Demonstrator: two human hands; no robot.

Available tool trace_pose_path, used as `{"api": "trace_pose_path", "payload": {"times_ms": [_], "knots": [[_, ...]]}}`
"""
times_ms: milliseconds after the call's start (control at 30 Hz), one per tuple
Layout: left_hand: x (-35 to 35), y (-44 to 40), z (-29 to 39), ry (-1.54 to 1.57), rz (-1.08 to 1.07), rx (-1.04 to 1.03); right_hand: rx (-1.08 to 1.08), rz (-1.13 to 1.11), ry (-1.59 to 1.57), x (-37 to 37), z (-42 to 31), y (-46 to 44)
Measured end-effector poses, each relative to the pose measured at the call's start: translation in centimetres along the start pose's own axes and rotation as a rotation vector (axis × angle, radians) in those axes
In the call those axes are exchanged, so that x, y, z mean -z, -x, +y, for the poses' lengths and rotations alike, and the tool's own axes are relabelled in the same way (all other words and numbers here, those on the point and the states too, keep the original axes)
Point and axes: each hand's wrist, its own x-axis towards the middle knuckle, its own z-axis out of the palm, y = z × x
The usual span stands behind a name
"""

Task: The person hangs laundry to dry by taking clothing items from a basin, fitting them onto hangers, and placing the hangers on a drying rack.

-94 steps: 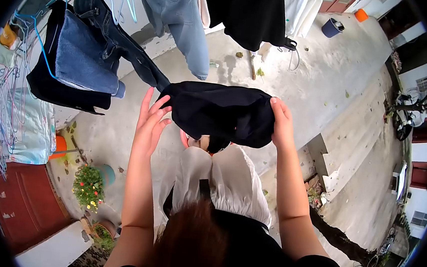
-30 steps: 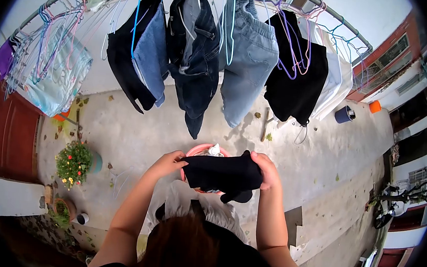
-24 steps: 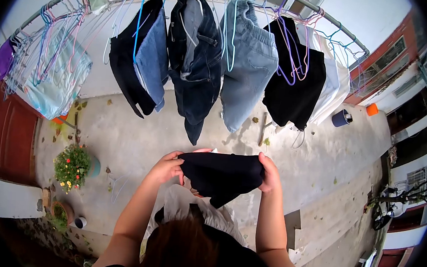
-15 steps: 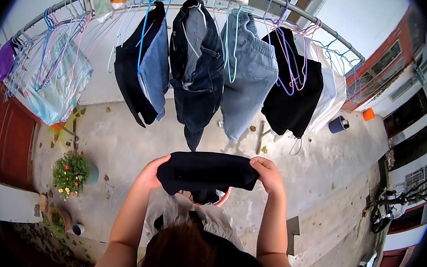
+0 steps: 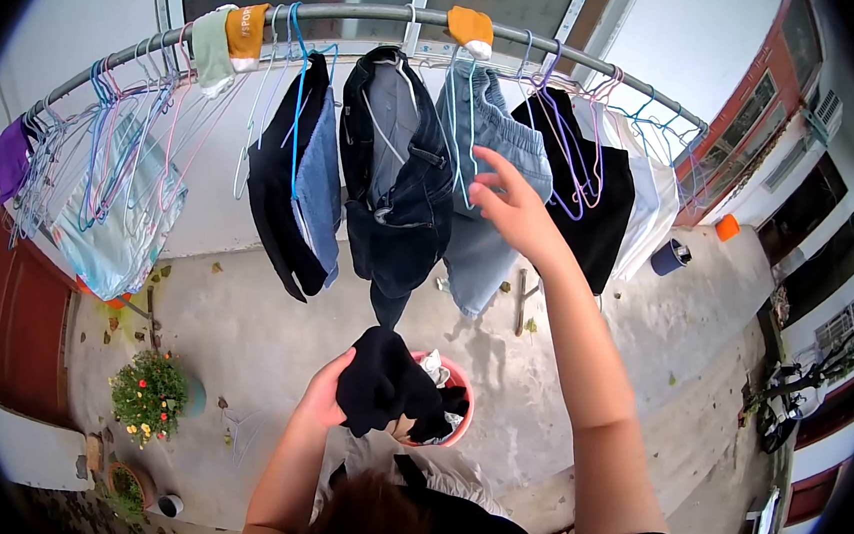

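A bunched black garment hangs from my left hand, whose fingers are closed on its left side. Below and to its right is a pink basket with dark and white clothes in it. My right hand is raised in front of the light blue jeans, fingers apart and holding nothing, close to a pale green hanger. Dark jeans hang left of that hand, and a black garment hangs to its right on the rail.
A metal rail crosses the top, with many hangers at its left end and orange socks over it. On the ground stand a flowering plant, a dark blue bucket and an orange bucket.
My right hand has let go of the black garment and risen to the hangers, its fingers now spread. The garment, stretched between both hands before, is bunched in my left hand. The view has tilted up.
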Motion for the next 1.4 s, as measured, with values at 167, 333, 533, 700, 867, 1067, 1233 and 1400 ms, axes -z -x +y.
{"api": "trace_pose_path", "payload": {"times_ms": [167, 333, 533, 700, 867, 1067, 1233, 1400], "knots": [[4.7, 0.9, -1.4, -0.031, 0.082, 0.003, 0.137, 0.172, 0.166, 2.3, -5.8, -13.1], [5.4, 2.4, -2.1, -0.095, 0.236, 0.006, 0.046, 0.17, 0.73, 2.4, -6.2, -20.0], [6.3, 2.4, -2.2, -0.089, 0.252, 0.018, 0.269, 0.451, 0.624, 4.2, -8.2, -22.2], [6.5, 2.1, -1.9, -0.141, 0.246, 0.02, 0.304, 0.575, 0.548, 7.8, -9.9, -22.1], [6.7, 1.9, -1.5, -0.116, 0.2, 0.045, 0.262, 0.596, 0.542, 10.9, -5.9, -22.9], [5.3, 1.7, -0.6, -0.131, 0.204, 0.068, 0.032, 0.367, 0.095, 9.4, -7.4, -21.4], [5.6, 1.2, -0.9, -0.115, 0.265, 0.112, -0.015, 0.308, -0.198, 6.6, -7.5, -23.3], [8.1, 1.1, -1.2, 0.029, 0.21, 0.129, 0.011, 0.292, -0.374, 4.0, -7.7, -26.7]]}}
